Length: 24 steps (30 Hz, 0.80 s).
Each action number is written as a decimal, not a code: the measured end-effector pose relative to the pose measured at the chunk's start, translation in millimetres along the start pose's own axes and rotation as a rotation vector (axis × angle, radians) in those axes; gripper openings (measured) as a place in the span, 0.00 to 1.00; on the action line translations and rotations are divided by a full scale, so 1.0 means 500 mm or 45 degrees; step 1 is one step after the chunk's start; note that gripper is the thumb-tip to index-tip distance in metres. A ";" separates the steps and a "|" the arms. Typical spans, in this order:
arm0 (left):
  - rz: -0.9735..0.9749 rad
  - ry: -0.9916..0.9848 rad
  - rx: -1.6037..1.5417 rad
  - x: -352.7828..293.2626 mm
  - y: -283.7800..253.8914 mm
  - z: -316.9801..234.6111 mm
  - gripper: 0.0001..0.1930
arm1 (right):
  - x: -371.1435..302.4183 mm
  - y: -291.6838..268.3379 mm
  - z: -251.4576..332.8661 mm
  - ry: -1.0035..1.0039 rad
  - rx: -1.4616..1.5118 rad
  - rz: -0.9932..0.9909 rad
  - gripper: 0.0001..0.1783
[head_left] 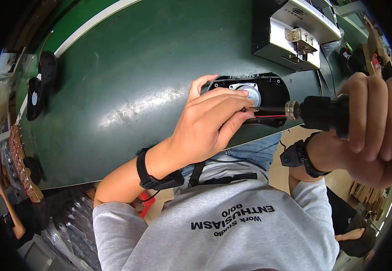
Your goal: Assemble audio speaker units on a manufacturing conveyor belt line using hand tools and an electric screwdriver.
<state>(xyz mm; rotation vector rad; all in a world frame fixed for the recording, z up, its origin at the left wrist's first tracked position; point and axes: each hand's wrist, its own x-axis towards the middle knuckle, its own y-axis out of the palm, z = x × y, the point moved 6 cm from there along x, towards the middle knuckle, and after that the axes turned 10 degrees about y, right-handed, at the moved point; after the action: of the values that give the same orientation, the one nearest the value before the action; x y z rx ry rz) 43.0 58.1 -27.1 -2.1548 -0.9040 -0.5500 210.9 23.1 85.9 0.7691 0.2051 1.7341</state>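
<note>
A black plastic speaker housing (275, 92) lies open side up at the table's near edge, with a round silver-backed speaker (253, 94) inside. My left hand (207, 115) is closed over its left part, one finger hooked at the far left edge. My left thumb and forefinger come together around the tip of a long screwdriver bit (270, 109); whether a screw is between them is hidden. From the right, my right hand (371, 122) grips the black electric screwdriver (322, 113), its bit lying nearly level. A red wire (268, 116) runs along the housing's near side.
The green tabletop (114, 81) holds a silver and black box-shaped machine (291, 38) at back right. Two black speaker parts (40, 88) lie at far left, beside a cardboard piece (26, 167). Other people's arms (10, 212) show at the lower left and lower right (350, 234).
</note>
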 end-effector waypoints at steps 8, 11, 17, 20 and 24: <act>-0.017 -0.019 -0.029 0.000 -0.002 0.001 0.06 | -0.010 -0.002 0.015 -0.053 -0.137 -0.021 0.08; -0.004 -0.010 -0.030 0.001 -0.003 0.000 0.07 | -0.020 -0.002 0.031 -0.071 -0.186 -0.029 0.08; 0.012 0.021 -0.036 -0.002 0.003 0.006 0.09 | -0.028 0.000 0.031 -0.101 -0.290 -0.044 0.08; -0.061 -0.033 -0.070 0.003 0.002 0.004 0.09 | -0.021 0.016 0.019 -0.110 -0.342 -0.048 0.09; 0.023 0.124 0.129 0.007 0.002 -0.019 0.18 | -0.054 -0.019 0.067 -0.107 -0.431 -0.059 0.10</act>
<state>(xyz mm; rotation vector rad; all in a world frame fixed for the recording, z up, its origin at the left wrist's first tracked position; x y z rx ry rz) 45.0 52.0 -19.2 -2.0258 -0.8412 -0.5828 241.1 -7.1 96.2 0.5813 -0.1258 1.6333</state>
